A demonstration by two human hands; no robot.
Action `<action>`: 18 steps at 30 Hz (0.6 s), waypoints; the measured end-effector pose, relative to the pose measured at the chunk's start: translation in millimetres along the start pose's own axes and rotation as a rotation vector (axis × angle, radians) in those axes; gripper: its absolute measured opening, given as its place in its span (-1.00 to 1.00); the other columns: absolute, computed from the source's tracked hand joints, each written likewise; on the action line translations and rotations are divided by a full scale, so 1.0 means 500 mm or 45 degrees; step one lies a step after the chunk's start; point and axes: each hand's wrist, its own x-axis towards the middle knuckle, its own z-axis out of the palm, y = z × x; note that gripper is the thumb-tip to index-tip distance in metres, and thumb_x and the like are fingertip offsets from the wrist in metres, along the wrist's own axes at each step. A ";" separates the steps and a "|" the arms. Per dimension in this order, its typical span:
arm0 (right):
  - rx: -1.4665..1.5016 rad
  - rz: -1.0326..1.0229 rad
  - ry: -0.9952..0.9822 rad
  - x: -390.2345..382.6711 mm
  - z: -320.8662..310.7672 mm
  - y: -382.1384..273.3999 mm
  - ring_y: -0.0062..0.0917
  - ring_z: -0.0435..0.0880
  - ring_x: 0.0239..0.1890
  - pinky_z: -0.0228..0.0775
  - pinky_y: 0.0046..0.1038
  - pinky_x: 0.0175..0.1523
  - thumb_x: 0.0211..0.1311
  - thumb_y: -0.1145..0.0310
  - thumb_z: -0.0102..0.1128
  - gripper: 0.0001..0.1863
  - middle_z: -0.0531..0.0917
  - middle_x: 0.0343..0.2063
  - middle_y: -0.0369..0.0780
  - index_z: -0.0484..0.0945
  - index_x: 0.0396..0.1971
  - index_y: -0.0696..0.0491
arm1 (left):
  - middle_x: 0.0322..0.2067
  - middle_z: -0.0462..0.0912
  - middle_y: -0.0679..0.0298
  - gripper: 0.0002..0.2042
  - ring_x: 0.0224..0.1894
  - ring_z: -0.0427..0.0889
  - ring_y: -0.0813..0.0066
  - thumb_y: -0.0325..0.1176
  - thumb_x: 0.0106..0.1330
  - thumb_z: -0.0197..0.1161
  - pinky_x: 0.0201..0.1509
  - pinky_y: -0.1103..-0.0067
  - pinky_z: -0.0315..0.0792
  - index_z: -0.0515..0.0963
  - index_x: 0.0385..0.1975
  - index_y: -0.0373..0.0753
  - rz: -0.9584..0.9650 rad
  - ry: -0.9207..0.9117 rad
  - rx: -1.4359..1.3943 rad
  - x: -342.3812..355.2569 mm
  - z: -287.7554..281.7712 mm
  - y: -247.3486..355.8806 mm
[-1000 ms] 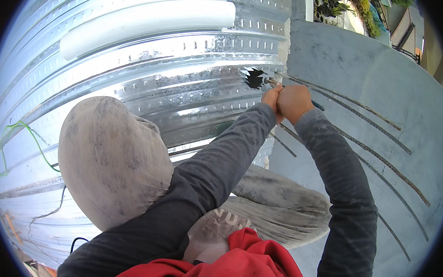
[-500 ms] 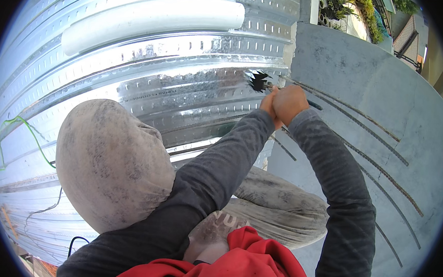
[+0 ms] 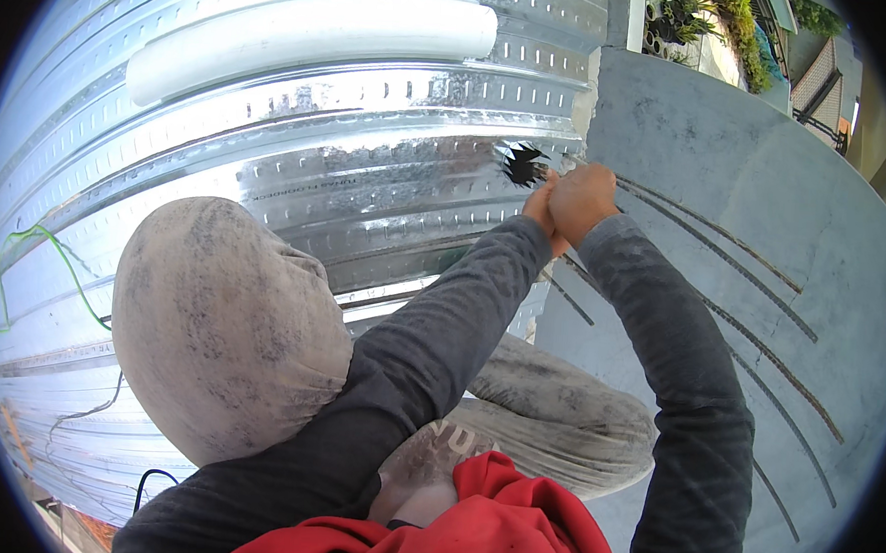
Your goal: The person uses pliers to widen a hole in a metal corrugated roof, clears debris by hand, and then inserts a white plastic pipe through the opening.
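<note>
Ribbed metal decking point(image 3: 366, 207) spreads left of jagged hole point(image 3: 522, 168); grey concrete surface point(image 3: 716, 141) right of it. White pipe point(image 3: 315, 45) lies beyond hole, to its left. Rebar rods point(image 3: 768, 350) fan out right of hole. I see right hand point(image 3: 582, 202) and left hand point(image 3: 539, 208) closed together just right of hole, gripping metal tool point(image 3: 543, 172), mostly hidden, tip near hole's edge.

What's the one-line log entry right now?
Left hand, right hand: closed together on mostly hidden tool | Nearby: jagged hole in metal sheet

White pipe point(image 3: 315, 49) upper left; green cord point(image 3: 63, 255) far left; potted plants point(image 3: 682, 19) upper right.
</note>
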 end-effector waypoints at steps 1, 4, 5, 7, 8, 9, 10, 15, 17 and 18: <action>-0.037 -0.023 -0.006 -0.007 0.002 0.010 -0.39 0.76 -0.11 0.61 -0.25 -0.15 0.33 0.29 0.15 -0.71 0.75 -0.16 -0.30 0.70 -0.06 0.04 | 0.08 0.61 0.21 -0.47 0.13 0.57 0.22 0.20 0.53 -0.15 0.24 0.27 0.45 0.47 0.10 -0.14 -0.007 -0.015 -0.010 0.001 0.004 -0.002; 0.091 0.042 0.158 -0.013 0.092 0.046 -0.39 0.76 -0.15 0.60 -0.26 -0.21 0.21 0.34 0.25 -0.75 0.75 -0.22 -0.28 0.70 -0.13 0.06 | 0.03 0.63 0.19 -0.53 0.08 0.59 0.16 0.12 0.52 -0.05 0.19 0.19 0.46 0.47 0.10 -0.14 -0.023 0.191 0.059 0.035 0.015 -0.031; 0.176 0.085 0.244 -0.010 0.131 0.056 -0.39 0.76 -0.16 0.60 -0.27 -0.23 0.17 0.35 0.29 -0.75 0.75 -0.25 -0.27 0.70 -0.16 0.06 | 0.04 0.62 0.18 -0.57 0.08 0.60 0.15 0.05 0.47 0.04 0.18 0.24 0.48 0.47 0.10 -0.15 -0.041 0.325 0.209 0.044 0.021 -0.034; 0.430 0.132 0.391 -0.026 0.169 0.053 -0.33 0.76 -0.18 0.61 -0.27 -0.22 0.14 0.36 0.31 -0.78 0.74 -0.27 -0.19 0.65 -0.21 0.09 | 0.06 0.62 0.16 -0.60 0.09 0.61 0.14 -0.09 0.39 0.23 0.15 0.33 0.52 0.46 0.08 -0.19 -0.072 0.591 0.509 0.057 0.035 -0.037; 0.551 0.156 0.471 -0.032 0.182 0.056 -0.30 0.76 -0.19 0.61 -0.28 -0.22 0.13 0.36 0.32 -0.78 0.73 -0.27 -0.16 0.63 -0.23 0.10 | 0.05 0.62 0.13 -0.58 0.10 0.61 0.13 -0.17 0.29 0.31 0.14 0.35 0.53 0.45 0.07 -0.21 -0.011 0.524 0.929 0.066 0.024 -0.037; 0.574 0.154 0.519 -0.033 0.204 0.059 -0.25 0.76 -0.24 0.61 -0.26 -0.23 0.13 0.35 0.32 -0.78 0.73 -0.33 -0.13 0.58 -0.24 0.10 | 0.05 0.62 0.10 -0.54 0.11 0.61 0.11 -0.25 0.20 0.40 0.13 0.38 0.54 0.45 0.07 -0.24 0.041 0.445 1.353 0.071 0.007 -0.038; 0.596 0.149 0.568 -0.029 0.228 0.061 -0.21 0.76 -0.30 0.60 -0.25 -0.25 0.14 0.34 0.31 -0.76 0.73 -0.39 -0.11 0.53 -0.25 0.10 | 0.05 0.61 0.07 -0.50 0.11 0.61 0.12 -0.27 0.17 0.43 0.12 0.39 0.55 0.44 0.08 -0.26 0.048 0.388 1.734 0.081 -0.004 -0.043; 0.630 0.235 0.550 -0.006 0.304 0.073 -0.17 0.76 -0.33 0.60 -0.24 -0.26 0.15 0.31 0.30 -0.74 0.73 -0.43 -0.08 0.49 -0.24 0.10 | 0.08 0.57 -0.03 -0.32 0.16 0.60 0.13 -0.33 0.03 0.52 0.15 0.45 0.57 0.34 0.14 -0.40 -0.027 0.272 2.880 0.092 0.043 -0.067; 0.618 0.279 0.507 -0.004 0.320 0.075 -0.17 0.76 -0.33 0.60 -0.22 -0.25 0.16 0.31 0.29 -0.74 0.74 -0.42 -0.08 0.49 -0.23 0.10 | 0.07 0.59 -0.03 -0.30 0.15 0.60 0.10 -0.39 -0.05 0.57 0.14 0.44 0.56 0.36 0.13 -0.37 -0.031 0.351 2.859 0.098 0.043 -0.082; 0.625 0.255 0.498 -0.007 0.326 0.079 -0.19 0.76 -0.33 0.60 -0.23 -0.25 0.16 0.31 0.29 -0.75 0.74 -0.43 -0.09 0.50 -0.24 0.09 | 0.05 0.61 0.00 -0.33 0.12 0.61 0.09 -0.41 -0.05 0.57 0.11 0.43 0.55 0.40 0.10 -0.31 -0.011 0.441 2.799 0.107 0.037 -0.097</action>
